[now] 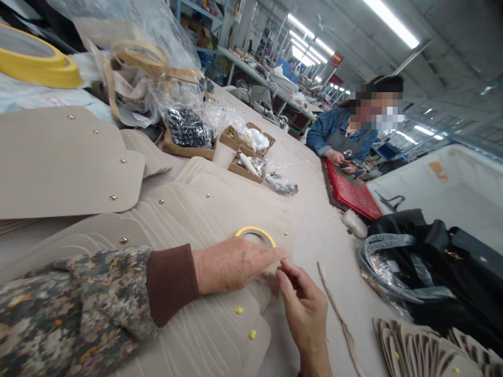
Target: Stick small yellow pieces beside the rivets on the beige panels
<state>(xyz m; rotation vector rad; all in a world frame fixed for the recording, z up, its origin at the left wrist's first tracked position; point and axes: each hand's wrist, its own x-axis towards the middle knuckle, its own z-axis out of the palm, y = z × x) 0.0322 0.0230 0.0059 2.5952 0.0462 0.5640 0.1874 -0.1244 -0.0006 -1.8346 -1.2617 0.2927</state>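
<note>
A roll of yellow tape (pixel 257 230) shows its upper rim behind my left hand (pixel 236 262), which is closed over its near side; the thumb is hidden. My right hand (pixel 306 306) has its thumb and fingers pinched together right by the left fingertips. Whatever lies in that pinch is too small to make out. Beneath both hands, overlapping beige panels (pixel 188 303) with rounded corners fan across the table, some with small gold studs. Two yellow bits (pixel 252 334) sit on the panels near the right wrist.
Small cardboard boxes (pixel 245 165) of hardware stand beyond the panels. A larger yellow tape roll (pixel 39 63) is at upper left. On the right lie a beige strip (pixel 340 314), black bags (pixel 440 262) and stacked beige pieces (pixel 424 348). A co-worker (pixel 346 131) works beside a red tray (pixel 353 193).
</note>
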